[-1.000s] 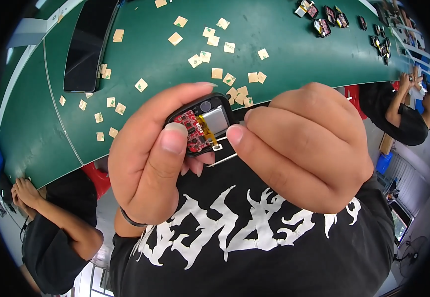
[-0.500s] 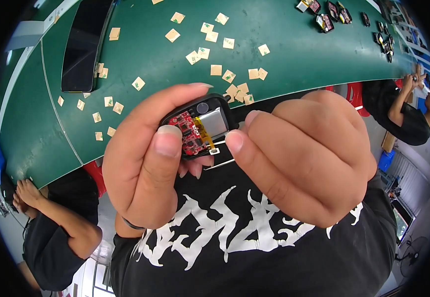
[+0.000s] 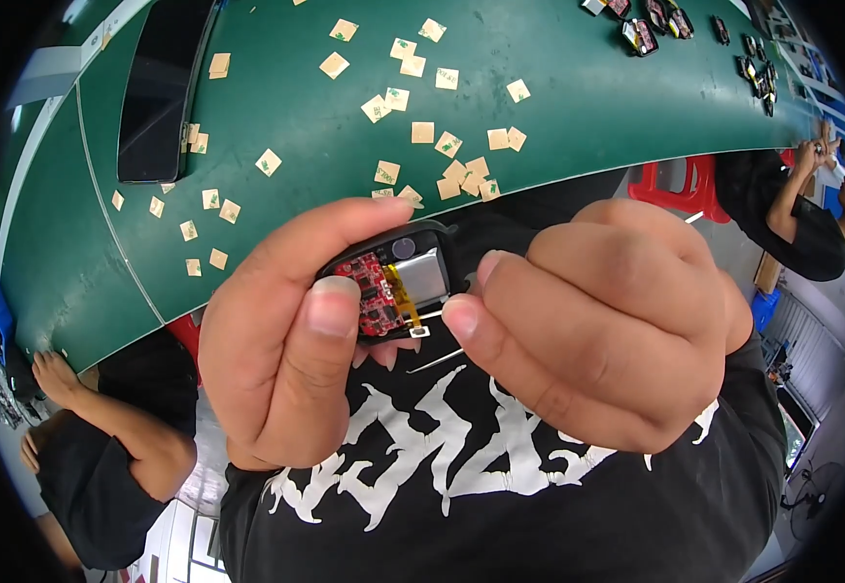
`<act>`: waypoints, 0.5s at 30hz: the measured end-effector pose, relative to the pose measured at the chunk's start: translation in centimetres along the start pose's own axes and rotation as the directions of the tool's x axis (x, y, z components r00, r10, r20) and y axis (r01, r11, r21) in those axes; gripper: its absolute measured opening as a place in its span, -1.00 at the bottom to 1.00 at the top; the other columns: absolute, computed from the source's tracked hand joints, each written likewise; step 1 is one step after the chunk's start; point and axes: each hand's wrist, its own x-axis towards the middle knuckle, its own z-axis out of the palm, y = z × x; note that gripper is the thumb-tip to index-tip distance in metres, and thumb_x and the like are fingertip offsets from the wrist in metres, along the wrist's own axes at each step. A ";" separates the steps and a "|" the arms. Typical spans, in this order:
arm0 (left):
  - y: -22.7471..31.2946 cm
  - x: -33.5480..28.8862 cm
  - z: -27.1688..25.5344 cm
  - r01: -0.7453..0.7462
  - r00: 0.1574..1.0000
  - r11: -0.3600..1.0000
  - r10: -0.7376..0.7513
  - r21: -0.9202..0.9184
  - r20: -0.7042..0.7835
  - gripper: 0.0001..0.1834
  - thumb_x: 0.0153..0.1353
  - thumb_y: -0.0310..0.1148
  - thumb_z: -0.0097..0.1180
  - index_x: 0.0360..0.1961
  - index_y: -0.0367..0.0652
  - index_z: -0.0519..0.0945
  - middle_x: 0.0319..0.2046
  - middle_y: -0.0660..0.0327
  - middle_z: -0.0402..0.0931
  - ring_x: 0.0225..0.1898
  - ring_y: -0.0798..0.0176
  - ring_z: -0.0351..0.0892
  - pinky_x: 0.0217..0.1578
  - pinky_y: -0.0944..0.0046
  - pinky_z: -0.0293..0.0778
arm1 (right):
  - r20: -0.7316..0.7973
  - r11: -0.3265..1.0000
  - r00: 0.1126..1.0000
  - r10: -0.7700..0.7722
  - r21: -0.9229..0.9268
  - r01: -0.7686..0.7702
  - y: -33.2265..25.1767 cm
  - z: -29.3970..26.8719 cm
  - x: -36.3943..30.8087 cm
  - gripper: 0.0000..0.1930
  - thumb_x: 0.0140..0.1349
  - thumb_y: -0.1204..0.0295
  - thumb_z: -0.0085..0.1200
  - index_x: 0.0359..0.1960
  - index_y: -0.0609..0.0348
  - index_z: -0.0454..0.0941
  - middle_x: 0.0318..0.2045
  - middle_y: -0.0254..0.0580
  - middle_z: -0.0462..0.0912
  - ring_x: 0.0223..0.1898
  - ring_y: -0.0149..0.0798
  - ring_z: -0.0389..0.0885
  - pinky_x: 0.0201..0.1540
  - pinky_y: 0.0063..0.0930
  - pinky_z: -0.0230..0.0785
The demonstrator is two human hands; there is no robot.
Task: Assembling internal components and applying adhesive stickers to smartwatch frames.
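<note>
My left hand grips a small black device housing between thumb and fingers, its inside facing up. In it sit a red circuit board, a silver battery and a yellow flex cable with a small white-edged connector at its end. My right hand is closed in a pinch at the housing's right side. Two thin metal prongs, apparently tweezers, stick out from under its fingers. One prong reaches the flex cable; the other lies below the housing. Most of the tool is hidden by the hand.
Tan square stickers lie scattered over the green table. A black smartphone lies at the left. Several opened devices sit far right. A red stool stands beyond the table edge. Co-workers sit at both sides.
The housing and my left hand have moved slightly down. The prongs now show more, one at the flex cable. Additional stickers and the red stool have come into sight.
</note>
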 end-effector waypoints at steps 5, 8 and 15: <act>-0.6 -0.1 0.2 -0.008 1.000 1.000 0.008 -0.002 -0.005 -0.42 0.55 -0.11 -0.11 0.21 -0.54 0.38 -0.22 0.06 0.59 -0.38 0.40 0.63 -0.44 0.48 0.56 | 0.027 1.000 1.000 -0.009 -0.026 0.010 -0.1 -0.1 0.0 -0.72 -0.25 0.54 0.29 -0.38 0.34 0.72 -0.45 -0.13 0.66 -0.52 -0.30 0.52 -0.68 -0.54 0.13; -0.4 -0.2 0.1 -0.001 1.000 1.000 0.001 -0.026 0.017 -0.42 0.55 -0.11 -0.11 0.21 -0.55 0.38 -0.23 0.06 0.59 -0.38 0.41 0.62 -0.45 0.49 0.55 | 0.078 0.997 0.996 0.035 -0.074 -0.029 -0.8 -0.9 0.1 -0.70 -0.24 0.55 0.28 -0.35 0.35 0.71 -0.42 -0.10 0.66 -0.50 -0.28 0.52 -0.66 -0.53 0.13; 0.6 -0.5 0.4 0.068 0.998 0.997 -0.068 0.024 0.017 -0.42 0.56 -0.10 -0.14 0.22 -0.54 0.38 -0.16 0.03 0.60 -0.32 0.36 0.68 -0.40 0.43 0.65 | 0.084 0.979 0.978 0.191 -0.094 -0.183 -2.6 -1.0 0.4 -0.71 -0.17 0.57 0.31 -0.31 0.36 0.71 -0.38 -0.06 0.67 -0.48 -0.25 0.52 -0.65 -0.50 0.17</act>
